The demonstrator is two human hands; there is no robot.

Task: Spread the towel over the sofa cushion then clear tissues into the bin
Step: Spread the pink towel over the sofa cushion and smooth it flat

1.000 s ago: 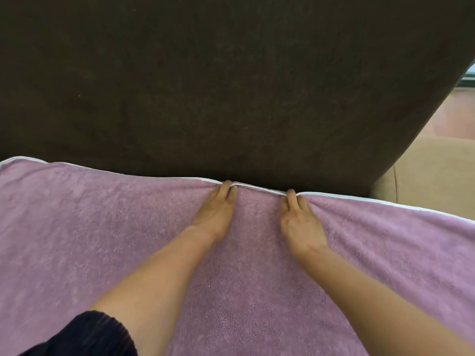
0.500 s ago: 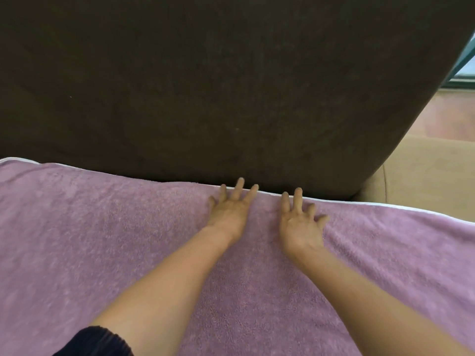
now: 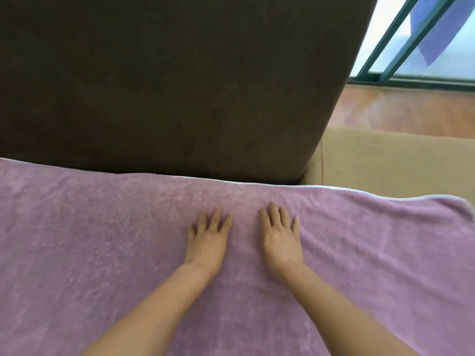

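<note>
The purple towel (image 3: 102, 253) fills the lower half of the frame, lying spread out and mostly flat over the seat, so the cushion beneath it is covered from view. Its far edge, trimmed with a thin white border (image 3: 334, 187), runs across the middle of the frame and meets the foot of the dark brown back cushion (image 3: 167, 86); toward the right the edge curves to a rounded corner near the frame's right side. The pile shows faint creases right of centre.

Both hands rest palm-down on the towel at the centre of the frame, side by side and apart from each other, just short of the bordered edge. The left hand (image 3: 207, 244) lies flat with its fingers stretched and slightly fanned, gripping nothing. The right hand (image 3: 281, 240) is likewise flat and splayed, holding nothing. Both bare forearms reach up from the bottom edge of the frame.

The back cushion takes up the upper left and centre. To its right, in the middle right of the frame, is a tan upholstered part of the sofa (image 3: 398, 160). Beyond that lies a reddish wooden floor (image 3: 411, 109), and in the upper right corner a window with a green frame (image 3: 390, 39)
</note>
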